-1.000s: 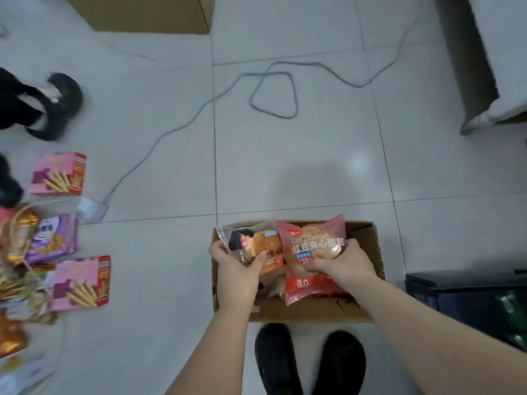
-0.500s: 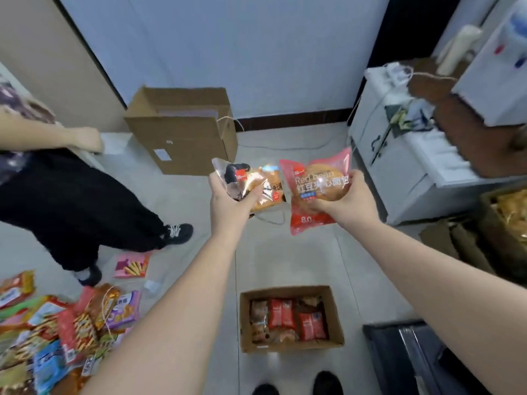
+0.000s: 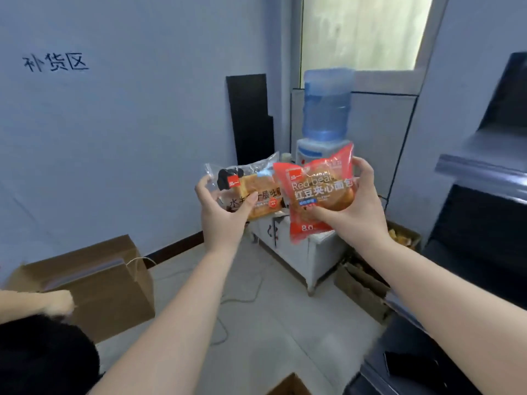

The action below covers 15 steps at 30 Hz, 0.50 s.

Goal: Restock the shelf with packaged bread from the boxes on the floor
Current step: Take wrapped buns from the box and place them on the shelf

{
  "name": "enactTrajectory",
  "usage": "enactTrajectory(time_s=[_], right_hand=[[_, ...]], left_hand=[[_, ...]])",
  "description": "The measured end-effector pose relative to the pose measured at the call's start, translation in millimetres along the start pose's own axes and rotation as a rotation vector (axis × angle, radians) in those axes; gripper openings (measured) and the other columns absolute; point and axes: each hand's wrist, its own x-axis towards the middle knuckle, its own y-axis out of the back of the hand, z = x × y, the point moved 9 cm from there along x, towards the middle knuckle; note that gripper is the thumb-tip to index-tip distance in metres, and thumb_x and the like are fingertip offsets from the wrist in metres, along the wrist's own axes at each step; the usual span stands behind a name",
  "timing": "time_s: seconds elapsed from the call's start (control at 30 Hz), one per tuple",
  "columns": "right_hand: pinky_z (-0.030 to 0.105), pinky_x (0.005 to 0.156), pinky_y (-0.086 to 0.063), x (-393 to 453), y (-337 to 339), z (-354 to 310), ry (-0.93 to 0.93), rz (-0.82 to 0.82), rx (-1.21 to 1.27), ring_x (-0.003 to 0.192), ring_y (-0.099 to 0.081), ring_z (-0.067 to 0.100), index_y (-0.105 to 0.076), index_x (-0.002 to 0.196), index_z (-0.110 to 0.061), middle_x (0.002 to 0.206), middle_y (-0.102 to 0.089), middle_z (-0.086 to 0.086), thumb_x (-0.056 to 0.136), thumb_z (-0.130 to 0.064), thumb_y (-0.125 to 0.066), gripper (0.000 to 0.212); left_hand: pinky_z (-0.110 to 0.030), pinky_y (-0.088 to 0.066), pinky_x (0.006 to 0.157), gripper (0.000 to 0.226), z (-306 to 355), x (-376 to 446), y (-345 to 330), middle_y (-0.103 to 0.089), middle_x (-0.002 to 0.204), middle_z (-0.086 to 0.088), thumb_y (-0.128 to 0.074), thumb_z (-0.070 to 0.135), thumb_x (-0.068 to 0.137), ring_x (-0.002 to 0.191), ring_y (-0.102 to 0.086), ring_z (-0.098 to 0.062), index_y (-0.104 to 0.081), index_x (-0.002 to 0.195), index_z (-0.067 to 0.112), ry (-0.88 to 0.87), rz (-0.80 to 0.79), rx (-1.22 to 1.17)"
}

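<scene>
Both arms are raised at chest height in front of me. My left hand (image 3: 221,220) grips a clear packet of sliced toast bread (image 3: 258,192) by its lower left part. Beside it, my right hand (image 3: 356,206) grips a red packet of red bean bread (image 3: 315,183) from below and from the right, and this packet overlaps the toast packet's right edge. Only a cardboard corner (image 3: 291,387) of the floor box shows at the bottom edge. Dark shelf boards (image 3: 479,220) stand at the right.
A white cabinet (image 3: 302,252) with a water dispenser (image 3: 326,115) stands behind the packets. A cardboard box (image 3: 108,283) sits by the left wall, another with snacks (image 3: 399,238) by the shelf. Another person's hand (image 3: 57,305) and dark clothing are at lower left. A cable lies on the tiles.
Both hands have lifted the two bread packets out of the floor box up to chest height. The view has swung up from the floor and to the right, toward the cabinet and shelf.
</scene>
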Motion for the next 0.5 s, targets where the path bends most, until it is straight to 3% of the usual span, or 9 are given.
enactTrajectory(time_s=[0.07, 0.13, 0.2, 0.27, 0.33, 0.5], right_hand=[[0.039, 0.091, -0.052, -7.3, 46.0, -12.4, 0.016, 0.078, -0.032, 0.115, -0.053, 0.014, -0.019, 0.135, -0.042, 0.133, -0.046, -0.006, 0.06, -0.042, -0.084, 0.099], [0.043, 0.091, -0.052, -15.2, 95.6, -23.5, 0.023, 0.163, -0.087, 0.117, -0.053, 0.017, -0.017, 0.134, -0.045, 0.135, -0.045, -0.005, 0.057, -0.046, -0.082, 0.1], [0.047, 0.093, -0.051, -24.0, 149.5, -34.3, 0.045, 0.259, -0.152, 0.121, -0.051, 0.019, -0.015, 0.135, -0.045, 0.139, -0.043, -0.004, 0.057, -0.047, -0.081, 0.102], [0.046, 0.095, -0.05, -34.8, 204.3, -44.7, 0.064, 0.352, -0.197, 0.123, -0.049, 0.02, -0.016, 0.138, -0.04, 0.141, -0.041, -0.001, 0.061, -0.042, -0.082, 0.102], [0.042, 0.096, -0.048, -50.0, 258.4, -52.2, 0.063, 0.44, -0.22, 0.122, -0.048, 0.02, -0.018, 0.139, -0.038, 0.14, -0.042, 0.0, 0.062, -0.038, -0.084, 0.101], [0.043, 0.097, -0.048, -103.0, 383.5, -62.1, 0.054, 0.618, -0.293, 0.121, -0.049, 0.021, -0.02, 0.139, -0.036, 0.139, -0.043, 0.0, 0.061, -0.036, -0.084, 0.101]], left_hand=[[0.004, -0.037, 0.062, 0.074, 35.4, -9.5, -29.9, -0.062, 0.117, -0.009, -0.075, 0.026, 0.077, 0.096, -0.055, -0.008, -0.027, 0.133, 0.021, -0.065, -0.07, -0.024], [0.008, -0.035, 0.057, 0.072, 73.2, -22.4, -60.7, -0.06, 0.116, -0.008, -0.074, 0.022, 0.079, 0.089, -0.053, 0.001, -0.028, 0.134, 0.017, -0.127, -0.131, -0.067], [0.003, -0.042, 0.063, 0.073, 110.1, -37.3, -92.5, -0.06, 0.117, -0.008, -0.074, 0.024, 0.079, 0.092, -0.055, 0.0, -0.027, 0.134, 0.017, -0.186, -0.19, -0.123], [-0.009, -0.046, 0.077, 0.076, 144.4, -55.0, -124.7, -0.06, 0.119, -0.011, -0.074, 0.03, 0.077, 0.106, -0.058, -0.013, -0.026, 0.135, 0.019, -0.231, -0.249, -0.184], [-0.012, -0.041, 0.083, 0.079, 179.9, -79.4, -155.0, -0.058, 0.124, -0.011, -0.074, 0.031, 0.077, 0.116, -0.055, -0.02, -0.025, 0.137, 0.019, -0.259, -0.306, -0.241], [0.007, -0.031, 0.073, 0.08, 263.5, -160.2, -226.3, -0.054, 0.129, -0.012, -0.073, 0.032, 0.079, 0.114, -0.049, -0.013, -0.021, 0.139, 0.02, -0.313, -0.448, -0.34]])
